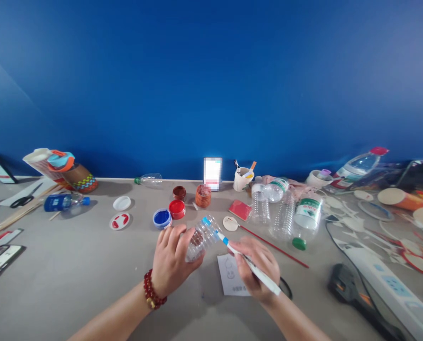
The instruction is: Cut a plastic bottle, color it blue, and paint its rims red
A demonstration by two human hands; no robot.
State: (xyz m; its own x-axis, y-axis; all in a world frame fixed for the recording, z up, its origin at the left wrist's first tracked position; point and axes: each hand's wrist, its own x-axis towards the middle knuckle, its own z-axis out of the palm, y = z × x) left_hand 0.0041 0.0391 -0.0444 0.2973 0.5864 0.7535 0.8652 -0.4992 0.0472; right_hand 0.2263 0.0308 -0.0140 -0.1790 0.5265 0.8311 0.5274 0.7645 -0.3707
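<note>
A clear plastic piece [201,242] is held tilted by the left hand [172,255], whose fingers are curled around its side, to the right of and nearer than the red paint pot [176,209] on the worktop [90,265]. A white marker [263,276] is gripped pen-fashion by the right hand [264,258], which is closed around it. The tip is pointed at the plastic's upper edge; whether contact is made cannot be told. Marking that surface is judged to be the step in hand. For the next move, a light, controlled stroke seems called for, with the slick, curved wall steadied against turning. Farther right and nearer than the red pot, a sketched card [225,279] is partly covered by the right hand; just left of that pot, a blue paint pot [162,219] is left uncovered.
</note>
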